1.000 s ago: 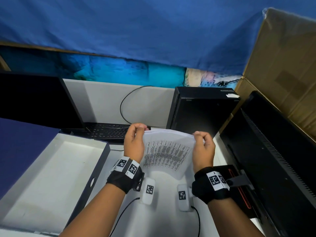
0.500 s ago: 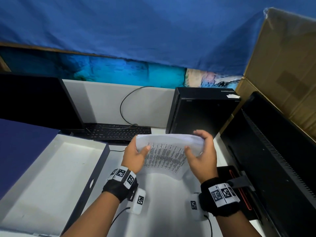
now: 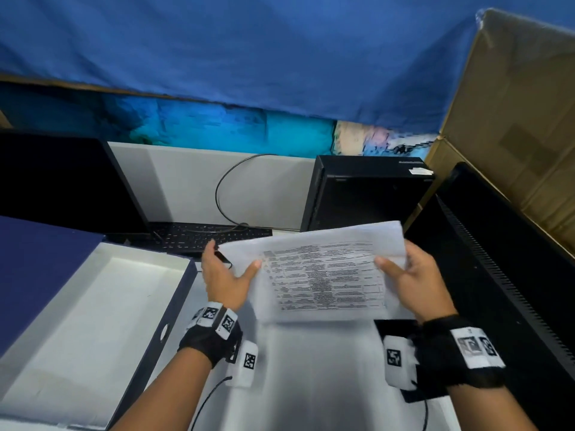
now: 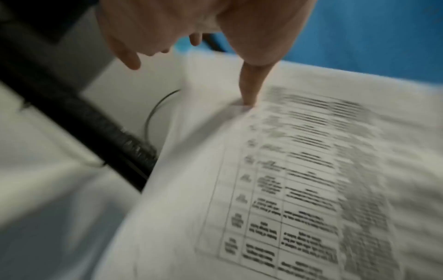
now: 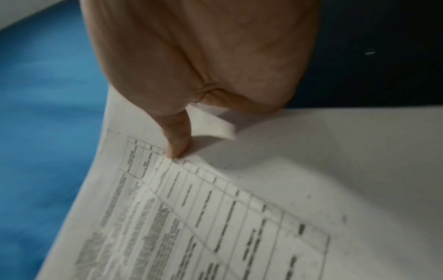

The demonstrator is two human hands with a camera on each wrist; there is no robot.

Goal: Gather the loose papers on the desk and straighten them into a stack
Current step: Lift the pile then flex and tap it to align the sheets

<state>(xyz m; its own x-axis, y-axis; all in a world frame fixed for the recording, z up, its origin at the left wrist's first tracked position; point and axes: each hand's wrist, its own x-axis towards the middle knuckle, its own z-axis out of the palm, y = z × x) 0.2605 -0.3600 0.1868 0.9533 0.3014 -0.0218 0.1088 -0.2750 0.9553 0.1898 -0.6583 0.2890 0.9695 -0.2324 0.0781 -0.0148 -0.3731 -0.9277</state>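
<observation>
Left hand: the left hand [image 3: 225, 276] is at the centre of the head view, thumb on top of the papers [image 3: 323, 275], fingers going under the left edge; it pinches the sheets.
Right hand: the right hand [image 3: 410, 276] holds the right edge in the same way, thumb pressed on the printed table, palm turned inward.
Papers: held in the air between both hands, above the white desk [image 3: 311, 384], a little tilted; the edges look not yet even.
How to do it well: I think the grip should loosen a little, then the sheets stand on one long edge and tap on the desk, so they slide level.
Risk: too loose, and sheets may fan out.
Around: open box [image 3: 93, 321] at lower left, keyboard [image 3: 199, 237] behind, computer case [image 3: 367, 194] at upper right.
</observation>
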